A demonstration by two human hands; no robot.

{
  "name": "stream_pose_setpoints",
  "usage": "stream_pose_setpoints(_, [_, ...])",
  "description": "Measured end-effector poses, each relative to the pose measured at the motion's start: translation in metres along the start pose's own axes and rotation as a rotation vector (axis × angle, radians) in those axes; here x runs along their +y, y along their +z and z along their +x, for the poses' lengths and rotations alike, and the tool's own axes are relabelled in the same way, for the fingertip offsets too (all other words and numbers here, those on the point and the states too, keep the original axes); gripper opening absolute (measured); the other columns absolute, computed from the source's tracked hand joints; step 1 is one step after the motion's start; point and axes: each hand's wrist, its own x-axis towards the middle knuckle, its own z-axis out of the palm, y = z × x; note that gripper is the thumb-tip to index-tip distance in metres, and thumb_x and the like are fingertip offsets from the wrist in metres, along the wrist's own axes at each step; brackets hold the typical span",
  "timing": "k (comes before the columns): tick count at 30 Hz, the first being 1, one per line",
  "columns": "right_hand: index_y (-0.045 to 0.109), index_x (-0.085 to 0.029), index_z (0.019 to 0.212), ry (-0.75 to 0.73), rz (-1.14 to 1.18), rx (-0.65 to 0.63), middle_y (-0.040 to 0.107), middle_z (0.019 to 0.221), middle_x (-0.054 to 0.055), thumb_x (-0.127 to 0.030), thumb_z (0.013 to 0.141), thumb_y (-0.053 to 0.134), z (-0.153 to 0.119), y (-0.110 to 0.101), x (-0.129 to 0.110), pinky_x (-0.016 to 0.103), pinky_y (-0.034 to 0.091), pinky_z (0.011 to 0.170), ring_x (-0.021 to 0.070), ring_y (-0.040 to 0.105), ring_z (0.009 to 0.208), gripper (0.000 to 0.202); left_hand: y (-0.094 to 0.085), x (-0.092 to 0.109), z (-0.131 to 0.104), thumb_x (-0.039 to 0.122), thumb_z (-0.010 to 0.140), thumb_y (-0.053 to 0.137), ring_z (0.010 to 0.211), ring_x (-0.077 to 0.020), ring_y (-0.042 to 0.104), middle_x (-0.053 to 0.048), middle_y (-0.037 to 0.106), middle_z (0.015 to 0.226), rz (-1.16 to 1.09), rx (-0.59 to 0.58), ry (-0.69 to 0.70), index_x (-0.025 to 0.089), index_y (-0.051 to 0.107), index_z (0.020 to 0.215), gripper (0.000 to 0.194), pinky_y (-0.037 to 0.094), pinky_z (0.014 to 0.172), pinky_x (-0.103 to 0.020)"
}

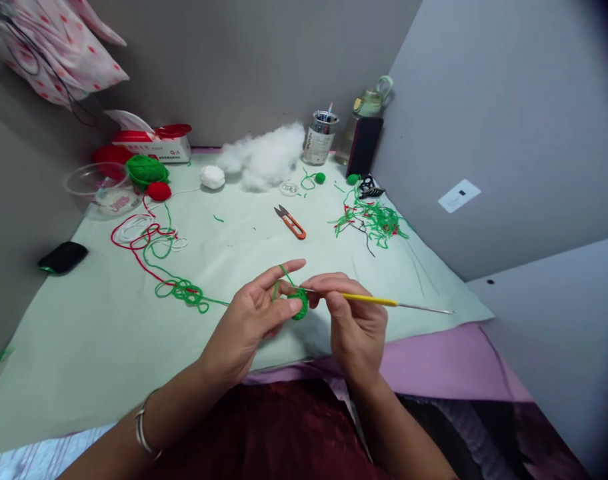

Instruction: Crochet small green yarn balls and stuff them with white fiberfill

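Pinched between the thumb and fingers of my left hand [257,310] is a small round green crochet piece [299,305]. Green yarn [287,273] runs over my raised left index finger, and a strand trails left to a loose green tangle [187,292] on the table. My right hand [357,327] grips a crochet hook [369,299] by its yellow handle. The hook's metal tip meets the top edge of the green piece; whether it is inside a stitch I cannot tell. The other metal end points to the right.
Orange-handled thread snips [291,223] lie beyond my hands. A heap of yarn scraps [379,223] is at the right. White stuffing [264,160], a pen jar [320,139], a bottle [367,110] and a phone [364,147] stand behind. Yarn balls [147,171] and a tissue box [154,145] sit back left.
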Motion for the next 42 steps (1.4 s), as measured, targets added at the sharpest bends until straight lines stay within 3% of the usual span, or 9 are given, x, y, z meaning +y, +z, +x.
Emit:
stream_pose_setpoints(4, [0.079, -0.028, 0.112, -0.199, -0.299, -0.046, 0.076, 0.099, 0.005, -0.012, 0.1, 0.063, -0.007, 0.0, 0.001, 0.032, 0.059, 0.071, 0.0171, 0.071, 0.086, 0.026, 0.001, -0.007, 0.002, 0.021, 0.075, 0.092, 0.064, -0.0057, 0.044, 0.001, 0.065, 0.084, -0.001, 0.072, 0.088, 0.026, 0.075, 0.132, 0.059, 0.035, 0.055, -0.015])
stream_pose_setpoints(7, [0.079, -0.03, 0.119, -0.361, -0.496, -0.07, 0.076, 0.109, 0.007, -0.01, 0.096, 0.067, -0.009, -0.003, 0.004, 0.036, 0.061, 0.078, 0.0205, 0.071, 0.096, 0.032, 0.0, -0.006, 0.004, 0.025, 0.078, 0.09, 0.052, -0.0028, 0.027, 0.006, 0.052, 0.07, -0.125, 0.0, -0.049, 0.023, 0.078, 0.128, 0.051, 0.025, 0.046, -0.015])
stream_pose_setpoints(11, [0.08, -0.029, 0.108, -0.113, -0.178, 0.07, 0.074, 0.091, 0.003, -0.017, 0.103, 0.06, -0.003, -0.005, 0.001, 0.033, 0.055, 0.07, 0.0168, 0.066, 0.078, 0.024, -0.003, 0.002, 0.006, 0.024, 0.083, 0.085, 0.05, -0.0013, 0.011, 0.009, 0.037, 0.066, -0.219, -0.073, -0.147, 0.019, 0.082, 0.118, 0.036, 0.02, 0.043, -0.015])
stream_pose_setpoints(14, [0.08, -0.027, 0.1, 0.034, 0.049, 0.046, 0.074, 0.09, 0.003, -0.023, 0.104, 0.06, 0.001, -0.003, -0.002, 0.031, 0.052, 0.066, 0.0149, 0.063, 0.074, 0.021, -0.003, 0.003, 0.004, 0.023, 0.083, 0.085, 0.055, -0.0021, 0.032, 0.004, 0.052, 0.074, -0.145, -0.067, -0.053, 0.023, 0.082, 0.12, 0.037, 0.032, 0.051, -0.013])
stream_pose_setpoints(19, [0.081, -0.027, 0.099, 0.126, 0.024, 0.022, 0.076, 0.091, 0.002, -0.024, 0.101, 0.066, -0.001, -0.004, 0.001, 0.029, 0.051, 0.071, 0.0139, 0.064, 0.077, 0.016, -0.009, -0.005, 0.002, 0.026, 0.086, 0.085, 0.088, -0.0109, 0.06, 0.0, 0.066, 0.092, 0.078, -0.085, 0.069, 0.032, 0.078, 0.128, 0.042, 0.048, 0.085, -0.02])
stream_pose_setpoints(23, [0.081, -0.026, 0.096, 0.246, 0.181, 0.051, 0.075, 0.088, 0.002, -0.03, 0.101, 0.067, 0.0, -0.007, 0.004, 0.028, 0.053, 0.069, 0.0132, 0.064, 0.074, 0.015, -0.015, -0.007, 0.001, 0.028, 0.086, 0.084, 0.085, -0.012, 0.062, 0.001, 0.064, 0.095, 0.11, -0.113, 0.097, 0.033, 0.075, 0.13, 0.045, 0.051, 0.083, -0.024])
stream_pose_setpoints(30, [0.078, -0.023, 0.095, 0.196, 0.177, -0.015, 0.075, 0.087, 0.003, -0.032, 0.103, 0.062, 0.004, -0.009, 0.002, 0.03, 0.054, 0.068, 0.0148, 0.065, 0.075, 0.02, -0.014, -0.002, 0.001, 0.024, 0.084, 0.084, 0.084, -0.013, 0.06, 0.001, 0.062, 0.091, 0.208, -0.028, 0.144, 0.029, 0.075, 0.129, 0.046, 0.052, 0.085, -0.026])
stream_pose_setpoints(35, [0.076, -0.024, 0.101, 0.024, -0.055, -0.072, 0.076, 0.09, 0.003, -0.021, 0.105, 0.057, 0.001, -0.01, -0.005, 0.033, 0.054, 0.072, 0.0164, 0.067, 0.079, 0.02, -0.009, 0.0, -0.001, 0.02, 0.086, 0.08, 0.088, -0.0153, 0.061, 0.001, 0.062, 0.089, 0.365, 0.053, 0.213, 0.027, 0.074, 0.129, 0.044, 0.05, 0.091, -0.029])
stream_pose_setpoints(42, [0.069, -0.021, 0.119, -0.5, -0.569, -0.204, 0.079, 0.101, 0.01, -0.011, 0.101, 0.056, -0.006, -0.009, -0.009, 0.036, 0.059, 0.075, 0.0214, 0.073, 0.092, 0.024, -0.002, -0.008, -0.004, 0.02, 0.09, 0.074, 0.09, -0.0175, 0.062, -0.002, 0.068, 0.097, 0.57, 0.164, 0.431, 0.026, 0.076, 0.125, 0.035, 0.048, 0.092, -0.031])
